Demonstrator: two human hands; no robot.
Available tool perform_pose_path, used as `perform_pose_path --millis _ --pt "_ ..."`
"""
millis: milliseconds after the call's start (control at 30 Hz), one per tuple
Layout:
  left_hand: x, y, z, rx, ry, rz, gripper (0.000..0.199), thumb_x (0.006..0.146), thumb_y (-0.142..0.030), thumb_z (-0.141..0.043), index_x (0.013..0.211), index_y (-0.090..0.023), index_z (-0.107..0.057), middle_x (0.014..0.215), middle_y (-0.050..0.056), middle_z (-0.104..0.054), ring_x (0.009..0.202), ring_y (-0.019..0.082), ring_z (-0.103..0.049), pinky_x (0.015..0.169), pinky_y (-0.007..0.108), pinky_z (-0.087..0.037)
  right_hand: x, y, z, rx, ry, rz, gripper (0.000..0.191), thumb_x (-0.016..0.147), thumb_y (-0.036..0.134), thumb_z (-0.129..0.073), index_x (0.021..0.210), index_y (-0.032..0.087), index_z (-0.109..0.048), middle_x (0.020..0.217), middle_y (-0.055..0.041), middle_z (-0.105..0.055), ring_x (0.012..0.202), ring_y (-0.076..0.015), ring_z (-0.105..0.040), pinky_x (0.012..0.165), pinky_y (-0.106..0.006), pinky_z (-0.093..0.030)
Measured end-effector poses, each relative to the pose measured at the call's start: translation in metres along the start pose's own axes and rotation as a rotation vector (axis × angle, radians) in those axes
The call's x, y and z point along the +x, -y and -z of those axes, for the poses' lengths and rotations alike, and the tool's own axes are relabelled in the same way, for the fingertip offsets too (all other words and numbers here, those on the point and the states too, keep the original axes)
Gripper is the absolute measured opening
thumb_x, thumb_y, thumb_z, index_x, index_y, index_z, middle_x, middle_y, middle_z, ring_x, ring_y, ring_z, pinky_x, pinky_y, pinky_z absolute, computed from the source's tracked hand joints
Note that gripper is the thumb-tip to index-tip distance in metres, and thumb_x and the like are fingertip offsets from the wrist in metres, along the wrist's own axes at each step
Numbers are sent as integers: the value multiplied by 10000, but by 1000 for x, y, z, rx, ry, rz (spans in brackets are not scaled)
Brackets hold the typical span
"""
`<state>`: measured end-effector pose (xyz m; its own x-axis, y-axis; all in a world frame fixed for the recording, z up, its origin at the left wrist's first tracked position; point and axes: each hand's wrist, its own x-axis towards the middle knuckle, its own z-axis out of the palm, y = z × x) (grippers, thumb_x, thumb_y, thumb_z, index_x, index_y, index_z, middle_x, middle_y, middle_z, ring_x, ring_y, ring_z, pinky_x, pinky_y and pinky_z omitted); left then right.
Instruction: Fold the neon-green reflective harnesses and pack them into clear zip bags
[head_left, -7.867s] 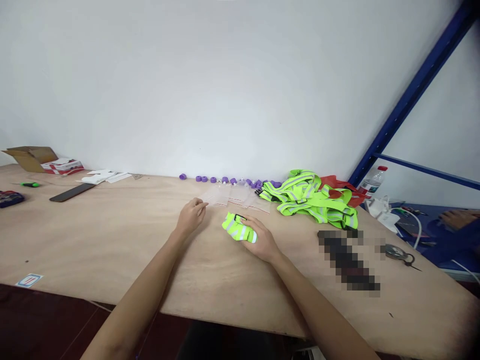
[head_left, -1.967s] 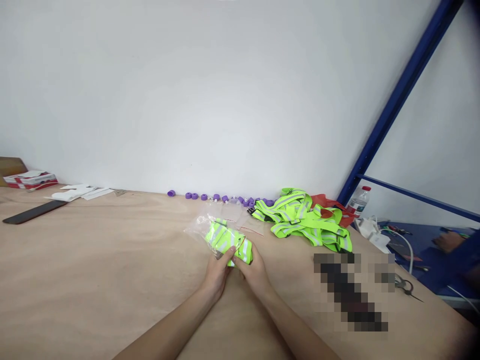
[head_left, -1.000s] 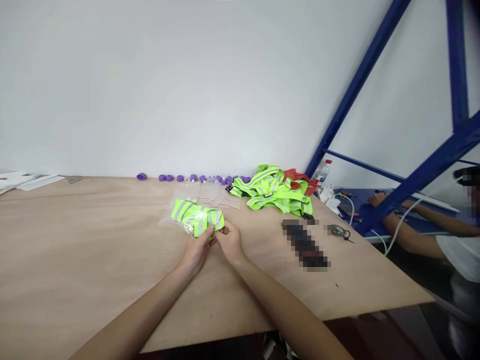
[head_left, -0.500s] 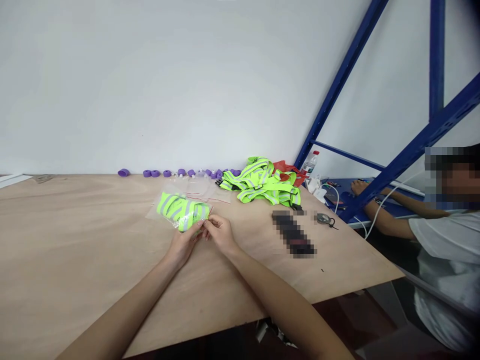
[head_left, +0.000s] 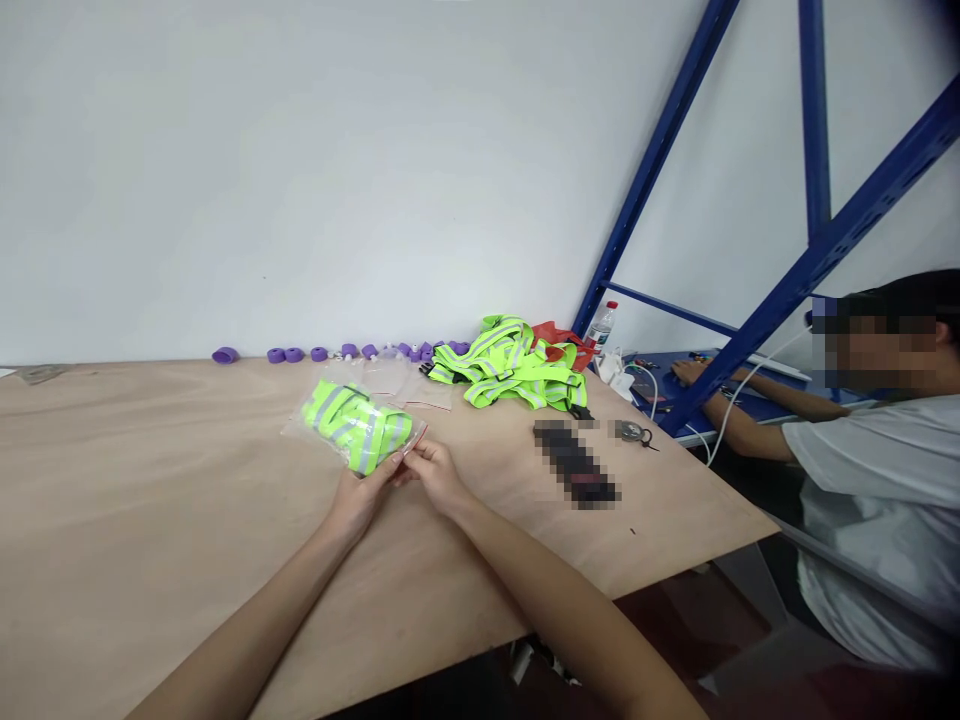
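Observation:
A clear zip-lock bag (head_left: pixel 304 420) with a red line along its mouth holds a folded neon-yellow reflective strap (head_left: pixel 352 425). My left hand (head_left: pixel 360 500) pinches the bag's near edge, thumb on top. Close beside it, my right hand (head_left: pixel 435 475) grips the bag's red-lined mouth between thumb and fingers. The fingertips of both hands almost meet there, and some fingers are hidden under the bag. Beyond the bag lie flat, clear bags (head_left: pixel 397 378). To their right is a heap of neon-yellow reflective straps (head_left: pixel 517 370) with black buckles.
Several purple rolls (head_left: pixel 294 354) line the wall side of the wooden table (head_left: pixel 150 520). A blurred dark object (head_left: pixel 576 465) and a round key-ring item (head_left: pixel 634 432) lie at right. A red-capped bottle (head_left: pixel 602 325) stands by the blue frame (head_left: pixel 652 170). A co-worker in a white sleeve (head_left: pixel 855 450) sits at right.
The bag has turned slightly and its red-lined mouth shows more clearly above my right fingers. Both hands keep their hold. The view has shifted a little to the right.

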<state>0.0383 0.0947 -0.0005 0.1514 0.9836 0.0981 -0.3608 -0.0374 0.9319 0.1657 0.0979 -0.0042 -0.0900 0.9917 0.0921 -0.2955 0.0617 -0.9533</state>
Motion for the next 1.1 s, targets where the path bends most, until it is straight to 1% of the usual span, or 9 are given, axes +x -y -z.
perform_pose_path --millis 67,200,433,600,733,800,900,967,1100 --pt "2 -1 4 102 -36 5 458 647 -417 -868 1006 -159 -748 1051 99 -741 979 275 -662 879 376 -514 0 -3 2 30 19 -8 356 649 520 -768 753 188 -694 703 -10 -706 612 -150 -633 606 -283 -546" --pt "5 -4 7 228 -26 0 491 589 -473 -882 942 -154 -759 999 102 -757 984 318 -670 922 428 -512 0 -8 9 139 53 -21 329 631 464 -820 794 193 -729 771 -13 -726 684 -156 -648 683 -296 -554" --pt "11 4 7 142 43 -27 577 631 -501 -860 1062 -140 -726 1122 132 -734 1073 329 -654 980 452 -494 2 -5 17 128 79 -69 471 580 573 -849 768 161 -720 754 -40 -722 682 -168 -658 697 -325 -560" --pt "6 -6 0 221 52 7 502 601 -466 -877 976 -155 -753 1038 115 -754 1049 334 -660 1005 452 -469 4 -5 18 112 59 -35 376 634 525 -824 762 187 -722 772 -17 -737 753 -185 -675 767 -337 -557" --pt "0 -15 -6 164 71 10 467 594 -386 -887 994 -186 -753 1068 89 -750 1079 311 -650 1019 404 -461 2 0 19 34 91 0 319 635 439 -812 834 198 -750 864 -13 -758 842 -199 -681 828 -352 -550" --pt "-2 -16 -5 196 88 -9 459 615 -376 -875 1015 -190 -749 1097 86 -744 1108 309 -636 1034 398 -447 1 1 18 2 83 10 318 623 425 -805 835 195 -750 849 -10 -755 804 -186 -678 806 -341 -552" --pt "-1 -11 -1 305 115 -47 411 663 -393 -841 1008 -194 -741 1075 87 -744 1091 304 -639 1018 395 -454 3 -3 15 -13 25 3 318 595 457 -814 733 185 -723 697 8 -715 653 -148 -643 695 -293 -546" --pt "-1 -7 2 358 156 -68 369 683 -398 -824 982 -200 -738 1015 84 -745 1021 294 -655 968 388 -482 5 -6 15 -30 -9 -5 359 600 512 -811 633 177 -684 586 14 -667 538 -123 -591 581 -255 -514" --pt "-1 -4 1 358 318 -44 214 723 -382 -792 810 -198 -727 792 65 -710 788 256 -634 790 345 -516 7 -7 20 -105 -44 -35 521 693 632 -728 489 164 -630 454 -17 -603 388 -104 -497 405 -225 -398"
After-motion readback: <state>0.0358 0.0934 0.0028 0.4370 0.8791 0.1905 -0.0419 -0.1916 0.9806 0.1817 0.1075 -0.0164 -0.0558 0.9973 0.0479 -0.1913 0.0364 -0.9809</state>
